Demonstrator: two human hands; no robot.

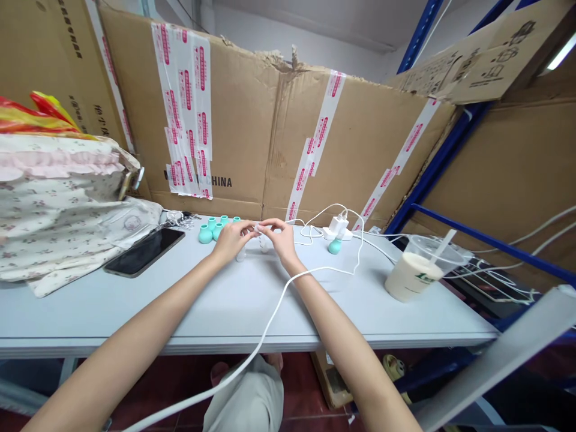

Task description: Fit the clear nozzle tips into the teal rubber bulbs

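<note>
My left hand (234,240) and my right hand (281,241) meet above the table. Both are closed, fingertips pinched together around a small whitish piece (257,228) that is mostly covered, so its kind does not show. Just below the fingers stand small clear or white pieces (263,245), partly hidden. Several teal, round, bottle-like pieces with open necks (206,233) are grouped beside my left hand, some of them behind it. A single teal piece (334,246) sits apart, to the right of my right hand.
A white cable (270,324) crosses the table and passes over my right forearm. A white charger (338,224) stands at the back. On the right is a cup of milky drink (411,276); on the left lie a phone (146,252) and a floral cloth bag (67,204). Cardboard (238,132) walls the back.
</note>
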